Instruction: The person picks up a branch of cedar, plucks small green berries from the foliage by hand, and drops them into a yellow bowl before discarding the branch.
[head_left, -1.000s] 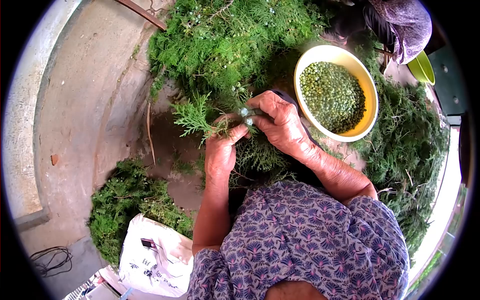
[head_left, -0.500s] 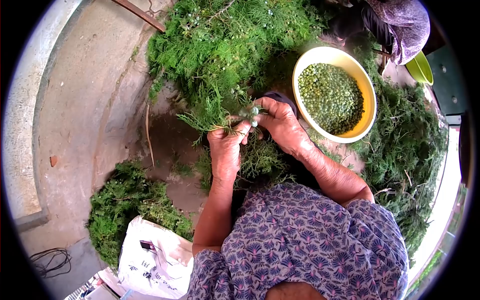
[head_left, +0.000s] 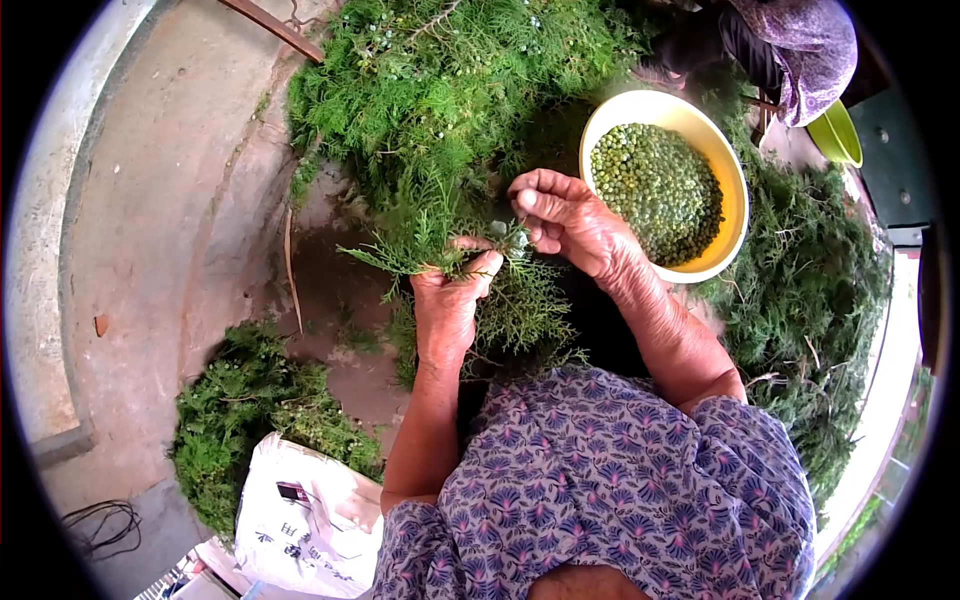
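My left hand (head_left: 447, 300) grips a green feathery sprig (head_left: 405, 248) by its stem, its foliage fanning out to the left. My right hand (head_left: 570, 218) is just right of it, fingers curled and pinched at the sprig's tip, where small pale green berries (head_left: 515, 238) sit. What lies inside the closed fingers is hidden. Beyond the right hand stands a yellow bowl (head_left: 735, 182) filled with small green berries (head_left: 655, 190).
A big heap of green branches (head_left: 450, 90) lies ahead, more greenery (head_left: 810, 290) at right, a smaller pile (head_left: 250, 410) at lower left. A white printed bag (head_left: 305, 520) lies near my left elbow. Another person's purple sleeve (head_left: 800, 50) and a green bowl (head_left: 835, 135) show at top right.
My right hand has lifted up and to the right, away from my left hand's thumb, toward the yellow bowl. The sprig has dropped slightly in my left hand.
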